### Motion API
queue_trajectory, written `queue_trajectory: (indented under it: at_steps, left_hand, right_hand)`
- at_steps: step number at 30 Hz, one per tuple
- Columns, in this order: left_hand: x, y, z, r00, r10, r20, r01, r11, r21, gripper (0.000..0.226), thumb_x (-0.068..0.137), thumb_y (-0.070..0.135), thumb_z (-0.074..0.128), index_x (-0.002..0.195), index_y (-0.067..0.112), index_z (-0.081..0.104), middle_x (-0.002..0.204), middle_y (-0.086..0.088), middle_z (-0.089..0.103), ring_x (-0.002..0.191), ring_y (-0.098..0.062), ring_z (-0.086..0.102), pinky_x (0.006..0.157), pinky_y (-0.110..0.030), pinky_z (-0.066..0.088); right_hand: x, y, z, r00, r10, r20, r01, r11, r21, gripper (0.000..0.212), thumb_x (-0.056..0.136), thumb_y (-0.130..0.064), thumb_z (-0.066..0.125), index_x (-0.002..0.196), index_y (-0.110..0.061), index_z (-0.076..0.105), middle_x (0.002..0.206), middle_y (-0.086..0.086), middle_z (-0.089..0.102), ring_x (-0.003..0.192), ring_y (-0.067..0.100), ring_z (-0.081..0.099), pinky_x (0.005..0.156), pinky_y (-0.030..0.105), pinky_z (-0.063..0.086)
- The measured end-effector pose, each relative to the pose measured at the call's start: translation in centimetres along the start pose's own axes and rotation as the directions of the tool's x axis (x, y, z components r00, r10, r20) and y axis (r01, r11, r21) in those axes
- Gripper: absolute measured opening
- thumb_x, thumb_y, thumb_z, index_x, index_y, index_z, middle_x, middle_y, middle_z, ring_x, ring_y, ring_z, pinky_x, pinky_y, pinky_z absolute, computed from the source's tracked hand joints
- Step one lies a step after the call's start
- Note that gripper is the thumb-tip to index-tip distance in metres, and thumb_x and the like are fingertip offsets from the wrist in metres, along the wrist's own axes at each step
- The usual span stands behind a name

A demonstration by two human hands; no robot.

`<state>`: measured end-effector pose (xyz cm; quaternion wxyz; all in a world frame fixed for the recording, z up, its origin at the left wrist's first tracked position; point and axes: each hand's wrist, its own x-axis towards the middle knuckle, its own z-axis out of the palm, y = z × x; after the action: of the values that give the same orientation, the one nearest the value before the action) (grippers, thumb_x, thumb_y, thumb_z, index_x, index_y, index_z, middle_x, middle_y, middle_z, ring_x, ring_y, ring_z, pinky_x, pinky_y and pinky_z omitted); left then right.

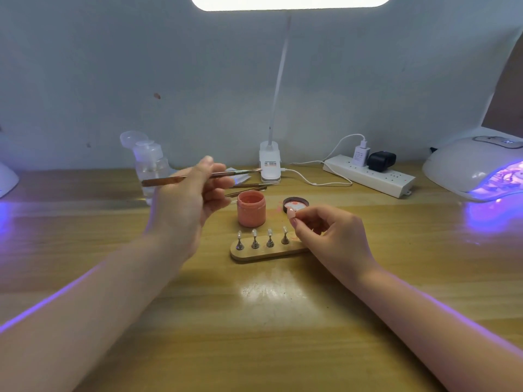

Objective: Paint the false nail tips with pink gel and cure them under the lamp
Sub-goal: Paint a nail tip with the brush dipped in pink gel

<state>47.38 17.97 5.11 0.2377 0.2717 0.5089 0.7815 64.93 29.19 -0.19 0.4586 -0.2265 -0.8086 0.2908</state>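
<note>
My left hand (188,198) holds a thin rose-gold brush (240,172) raised above the table, its tip pointing right. My right hand (331,236) pinches a pink-coated false nail tip (290,214) on its holder, lifted just above the right end of the wooden stand (263,254). Several metal holders with clear nail tips (255,239) stand upright on that stand. An open pink gel jar (251,208) sits behind the stand, with its lid (295,204) lying upturned to its right. A white curing lamp (478,168) glows violet at the far right.
A clear pump bottle (151,165) stands at the back left. A white clip lamp base (270,165) and a power strip (370,175) with plugs and cables lie along the wall. More rose-gold tools (249,189) lie behind the jar. Another violet-lit device (7,179) sits at the left edge.
</note>
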Motion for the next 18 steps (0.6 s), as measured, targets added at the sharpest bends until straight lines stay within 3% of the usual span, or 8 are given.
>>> queue_trajectory:
  at_steps: [3,5,9,12,15,18]
  left_hand:
    - [-3.0,-1.1,1.0,0.953,0.279,0.117,-0.290,0.952,0.101,0.021,0.091,0.031,0.061,0.091,0.013,0.072,0.075,-0.002,0.074,0.066,-0.011,0.069,0.064,-0.023,0.057]
    - [-4.4,-2.1,1.0,0.901,0.385,0.200,-0.418,0.893,0.164,0.012,0.089,0.027,0.063,0.093,0.021,0.073,0.080,0.002,0.075,0.071,-0.010,0.071,0.067,-0.021,0.057]
    - [-5.3,-3.6,0.1,0.873,0.384,0.300,-0.472,0.821,0.322,0.012,0.088,0.019,0.063,0.091,0.028,0.069,0.086,0.004,0.074,0.077,-0.012,0.071,0.064,-0.017,0.053]
    - [-5.4,-4.0,-0.1,0.855,0.400,0.330,-0.510,0.768,0.387,0.004,0.088,0.025,0.062,0.089,0.027,0.065,0.085,0.002,0.072,0.075,-0.013,0.069,0.061,-0.022,0.053]
    - [-5.6,-4.1,0.2,0.817,0.434,0.379,-0.569,0.710,0.414,0.016,0.088,0.031,0.056,0.096,0.023,0.066,0.087,0.005,0.072,0.081,-0.012,0.070,0.069,-0.027,0.056]
    - [-5.8,-4.1,0.3,0.823,0.430,0.372,-0.562,0.714,0.418,0.021,0.088,0.033,0.054,0.097,0.020,0.068,0.087,0.002,0.073,0.082,-0.015,0.070,0.071,-0.035,0.056]
  right_hand:
    - [0.0,0.0,0.0,1.000,0.017,-0.003,-0.017,1.000,0.016,0.006,0.084,-0.016,0.072,0.087,-0.013,0.076,0.074,0.000,0.071,0.065,0.010,0.061,0.064,0.031,0.051]
    - [0.0,0.0,0.0,1.000,0.018,-0.009,-0.018,1.000,0.017,0.005,0.083,-0.015,0.072,0.086,-0.013,0.075,0.073,-0.001,0.071,0.066,0.009,0.061,0.063,0.030,0.051]
    - [-0.1,-0.1,0.0,1.000,0.001,-0.008,-0.001,1.000,0.011,0.005,0.083,-0.013,0.072,0.087,-0.014,0.075,0.074,-0.005,0.070,0.068,0.006,0.061,0.062,0.026,0.051]
    - [0.0,0.0,-0.1,1.000,-0.010,-0.008,0.010,1.000,0.005,0.006,0.083,-0.011,0.072,0.087,-0.014,0.074,0.074,-0.008,0.069,0.067,0.004,0.061,0.060,0.022,0.051]
    - [0.0,0.1,0.0,1.000,-0.024,-0.011,0.024,1.000,-0.004,0.005,0.083,-0.013,0.073,0.087,-0.013,0.075,0.073,-0.007,0.069,0.065,0.002,0.060,0.058,0.019,0.049]
    - [0.0,0.1,0.0,0.999,-0.041,-0.017,0.041,0.999,-0.009,0.004,0.083,-0.013,0.073,0.087,-0.013,0.075,0.072,-0.006,0.069,0.064,0.003,0.059,0.057,0.018,0.048]
